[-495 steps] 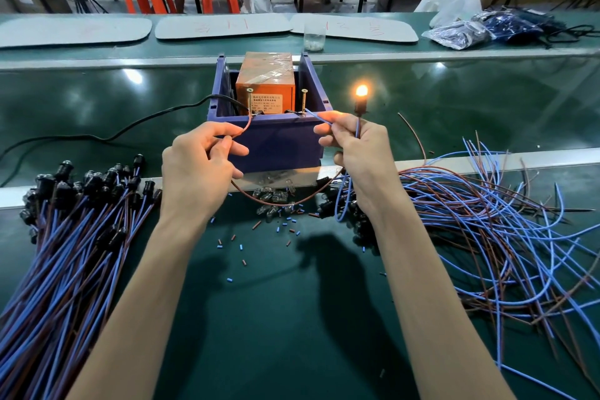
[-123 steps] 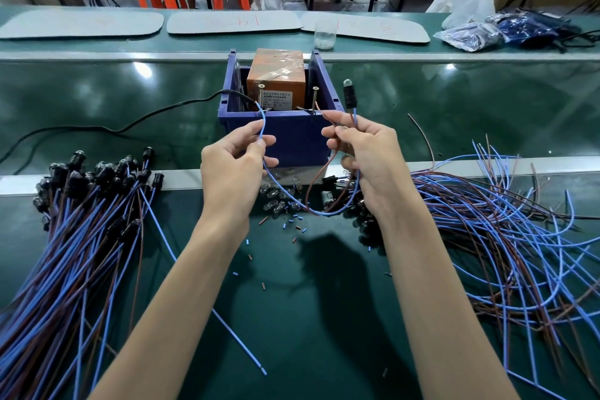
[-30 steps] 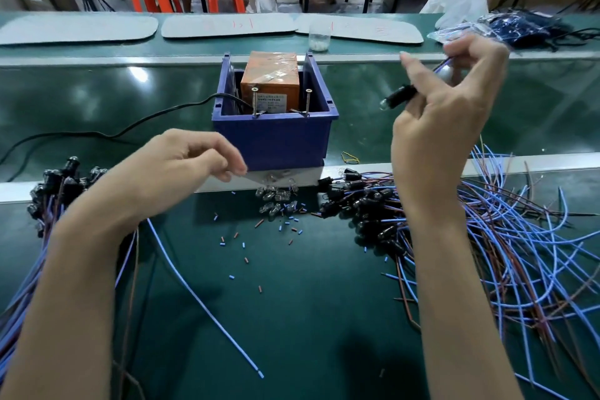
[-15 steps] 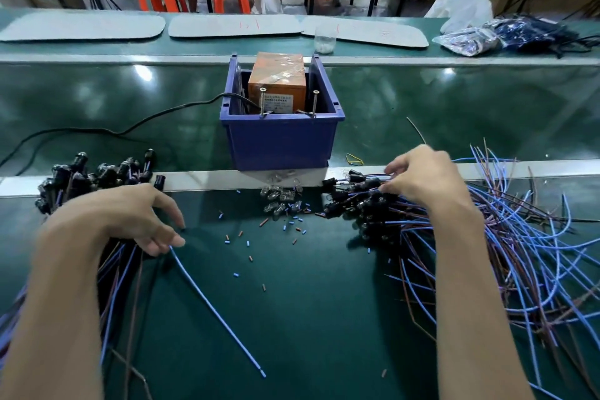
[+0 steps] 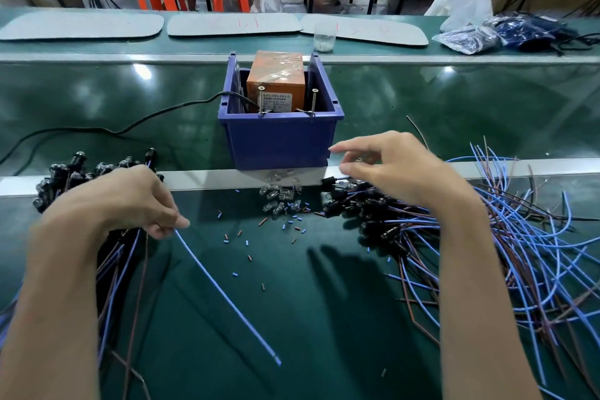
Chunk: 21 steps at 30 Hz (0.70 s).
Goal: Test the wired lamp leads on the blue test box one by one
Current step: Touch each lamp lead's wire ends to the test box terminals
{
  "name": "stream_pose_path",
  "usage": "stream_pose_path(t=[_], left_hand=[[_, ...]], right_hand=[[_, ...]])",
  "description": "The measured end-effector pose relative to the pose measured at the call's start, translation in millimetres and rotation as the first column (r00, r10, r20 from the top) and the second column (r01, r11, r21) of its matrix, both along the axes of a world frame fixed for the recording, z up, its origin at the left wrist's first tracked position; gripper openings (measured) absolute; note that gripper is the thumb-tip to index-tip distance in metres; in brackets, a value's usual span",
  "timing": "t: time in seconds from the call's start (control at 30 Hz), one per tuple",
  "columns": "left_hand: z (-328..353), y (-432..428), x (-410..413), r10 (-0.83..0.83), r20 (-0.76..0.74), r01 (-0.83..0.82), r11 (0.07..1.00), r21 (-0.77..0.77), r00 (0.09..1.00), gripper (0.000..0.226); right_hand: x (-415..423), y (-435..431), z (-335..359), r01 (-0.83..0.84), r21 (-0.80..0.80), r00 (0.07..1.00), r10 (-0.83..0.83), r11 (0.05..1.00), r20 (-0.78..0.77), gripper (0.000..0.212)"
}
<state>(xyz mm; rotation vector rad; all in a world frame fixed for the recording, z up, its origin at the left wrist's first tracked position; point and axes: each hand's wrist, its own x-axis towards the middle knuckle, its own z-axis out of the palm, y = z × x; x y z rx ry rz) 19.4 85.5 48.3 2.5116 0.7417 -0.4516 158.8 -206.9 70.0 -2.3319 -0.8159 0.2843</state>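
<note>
1. My left hand sits low on the left bundle of leads. Its thumb and forefinger pinch the upper end of a single blue wire.
2. That wire runs diagonally down the green belt, much as it lay 0.5 s ago. The left hand has barely shifted since then.
3. My right hand has changed more. 0.5 s ago it pressed down into the black sockets of the right pile of leads. Now it hovers just above them, moved left toward the lower right corner of the blue test box.
4. Its fingers are loosely curled and apart, and I see nothing held in them. 1 s ago this hand was raised high with a socket in its fingers.
5. The test box stands on the far belt, centred between my hands, with the orange unit inside it.
6. The 2 screws on its front rim stand bare. 4.1 s ago both hands held a lead against them.
7. Loose bulbs and cut bits of insulation lie below the box, unchanged.
</note>
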Motion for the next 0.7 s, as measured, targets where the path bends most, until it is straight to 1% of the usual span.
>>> stream_pose_path(t=[0.07, 0.1, 0.13, 0.17, 0.2, 0.23, 0.27, 0.3, 0.33, 0.37, 0.4, 0.43, 0.47, 0.5, 0.53, 0.6, 0.63, 0.7], left_hand=[[3.3, 4.0, -3.2, -0.054, -0.018, 0.053, 0.998, -0.034, 0.998, 0.013], [6.5, 4.9, -5.2, -0.087, -0.043, 0.084, 0.993, -0.083, 0.995, 0.017], [11.5, 4.9, -8.0, -0.126, -0.072, 0.114, 0.982, -0.148, 0.989, 0.034], [15.7, 6.0, -11.1, -0.149, -0.109, 0.125, 0.971, -0.202, 0.983, 0.056], [16.6, 8.2, -13.9, -0.171, -0.151, 0.135, 0.965, -0.223, 0.974, 0.072], [16.5, 9.2, -17.2, -0.193, -0.181, 0.151, 0.963, -0.223, 0.964, 0.082], [16.5, 8.8, -18.8, -0.187, -0.191, 0.144, 0.965, -0.219, 0.964, 0.085], [15.6, 8.6, -18.3, -0.135, -0.161, 0.102, 0.975, -0.198, 0.978, 0.084], [13.0, 9.1, -15.4, -0.043, -0.083, 0.030, 0.987, -0.161, 0.996, 0.080], [7.5, 12.4, -11.2, 0.083, 0.023, -0.080, 0.992, -0.099, 0.996, 0.073], [0.1, 16.9, -6.1, 0.208, 0.138, -0.206, 0.978, -0.029, 0.968, 0.067], [-5.8, 19.7, -1.5, 0.294, 0.219, -0.312, 0.948, 0.057, 0.931, 0.062], [-11.0, 21.5, 1.5, 0.336, 0.235, -0.374, 0.916, 0.146, 0.912, 0.059], [-16.1, 22.5, 3.2, 0.355, 0.195, -0.392, 0.896, 0.209, 0.914, 0.057], [-20.6, 22.6, 4.3, 0.363, 0.132, -0.385, 0.893, 0.234, 0.922, 0.055], [-26.9, 21.0, 6.3, 0.372, 0.058, -0.375, 0.897, 0.235, 0.926, 0.043], [-28.6, 20.1, 6.9, 0.375, 0.062, -0.379, 0.895, 0.235, 0.925, 0.035], [-28.7, 20.0, 6.4, 0.378, 0.120, -0.396, 0.892, 0.220, 0.918, 0.018]], right_hand=[[-6.7, 13.1, -0.9, -0.074, -0.031, 0.997, 0.073, 0.997, -0.014, 0.027], [-10.3, 19.6, -1.5, -0.109, -0.053, 0.994, 0.108, 0.993, -0.020, 0.028], [-13.9, 25.5, -2.1, -0.146, -0.074, 0.989, 0.145, 0.986, -0.027, 0.030], [-17.5, 30.6, -2.5, -0.185, -0.093, 0.983, 0.183, 0.978, -0.037, 0.032], [-20.9, 34.5, -2.8, -0.221, -0.106, 0.975, 0.216, 0.970, -0.051, 0.033], [-23.7, 37.8, -3.3, -0.248, -0.113, 0.968, 0.242, 0.962, -0.066, 0.033], [-25.5, 39.9, -3.4, -0.265, -0.115, 0.963, 0.258, 0.957, -0.077, 0.034], [-26.5, 40.9, -3.3, -0.273, -0.116, 0.961, 0.265, 0.955, -0.082, 0.034], [-26.8, 41.4, -2.7, -0.276, -0.119, 0.960, 0.267, 0.954, -0.082, 0.035], [-26.6, 41.2, -2.2, -0.274, -0.123, 0.961, 0.266, 0.954, -0.080, 0.035], [-26.2, 40.2, -1.4, -0.269, -0.126, 0.962, 0.261, 0.955, -0.077, 0.035], [-25.8, 39.1, -0.8, -0.263, -0.128, 0.964, 0.255, 0.956, -0.076, 0.035], [-25.4, 37.7, -0.3, -0.256, -0.130, 0.966, 0.247, 0.958, -0.078, 0.035], [-24.9, 36.3, 0.2, -0.248, -0.131, 0.968, 0.239, 0.960, -0.083, 0.035], [-24.5, 35.0, 0.7, -0.241, -0.133, 0.969, 0.230, 0.961, -0.089, 0.035], [-24.1, 33.3, 1.6, -0.231, -0.138, 0.971, 0.219, 0.963, -0.093, 0.035], [-24.1, 33.0, 1.7, -0.228, -0.137, 0.972, 0.217, 0.964, -0.091, 0.035], [-24.1, 32.6, 2.2, -0.223, -0.133, 0.973, 0.212, 0.966, -0.092, 0.035]])
